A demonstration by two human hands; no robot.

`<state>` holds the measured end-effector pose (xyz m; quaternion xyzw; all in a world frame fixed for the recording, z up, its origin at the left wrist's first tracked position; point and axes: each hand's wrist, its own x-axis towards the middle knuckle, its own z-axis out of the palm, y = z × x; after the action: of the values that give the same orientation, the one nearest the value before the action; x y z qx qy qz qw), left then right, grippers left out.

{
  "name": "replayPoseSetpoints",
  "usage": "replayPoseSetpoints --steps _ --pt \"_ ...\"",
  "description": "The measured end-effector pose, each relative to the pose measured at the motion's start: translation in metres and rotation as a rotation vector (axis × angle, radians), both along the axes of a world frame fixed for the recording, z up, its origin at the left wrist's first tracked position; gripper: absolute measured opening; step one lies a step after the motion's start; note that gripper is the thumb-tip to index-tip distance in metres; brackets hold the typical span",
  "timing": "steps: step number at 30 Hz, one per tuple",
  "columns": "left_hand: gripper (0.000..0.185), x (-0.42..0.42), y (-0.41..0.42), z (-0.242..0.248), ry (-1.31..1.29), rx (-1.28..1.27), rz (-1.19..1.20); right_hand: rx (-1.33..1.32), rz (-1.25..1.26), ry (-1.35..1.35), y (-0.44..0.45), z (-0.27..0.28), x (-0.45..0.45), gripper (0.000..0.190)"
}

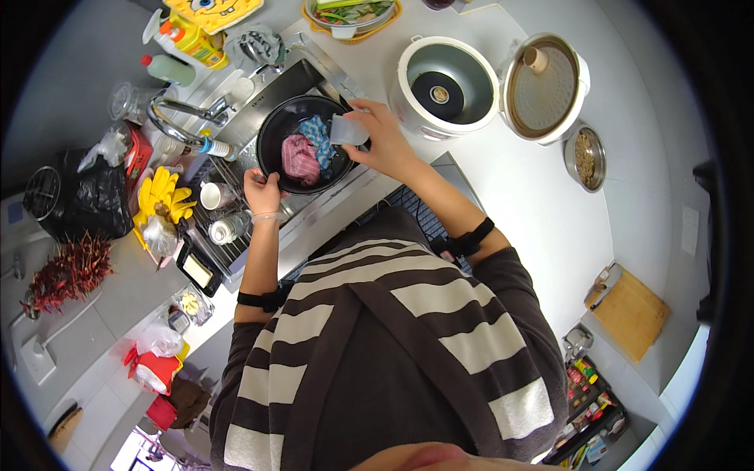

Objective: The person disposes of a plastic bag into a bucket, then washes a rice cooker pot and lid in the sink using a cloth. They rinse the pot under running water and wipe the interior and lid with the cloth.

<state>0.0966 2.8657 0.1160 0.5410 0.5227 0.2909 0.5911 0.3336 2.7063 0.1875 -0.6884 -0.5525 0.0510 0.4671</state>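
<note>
A black round pot (272,171) rests over the steel sink (259,118). In it lie a crumpled pink cloth (300,158) and a blue patterned cloth (318,136). My left hand (263,189) grips the pot's near left rim, thumb on the edge. A small translucent plastic container (347,130) is pinched in my right hand (380,134), tilted over the pot's right rim. Whether anything is inside the container I cannot tell.
Left of the pot, a chrome faucet (182,132) arches over the sink. A cup (214,195) and a glass jar (227,229) occupy the rack. An uncovered rice cooker (406,70), its hinged lid (545,88) and a steel bowl (598,154) stand to the right.
</note>
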Motion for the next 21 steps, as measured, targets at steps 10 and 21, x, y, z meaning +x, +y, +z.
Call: replayPoseSetpoints --steps 10,21 --pt "0.031 0.069 0.000 -0.040 -0.054 -0.046 0.087 -0.041 -0.447 -0.323 -0.063 -0.039 0.062 0.053" --pt "0.039 0.161 0.001 -0.088 -0.064 0.035 0.138 -0.052 -0.429 -0.291 -0.094 -0.039 0.126 0.053"
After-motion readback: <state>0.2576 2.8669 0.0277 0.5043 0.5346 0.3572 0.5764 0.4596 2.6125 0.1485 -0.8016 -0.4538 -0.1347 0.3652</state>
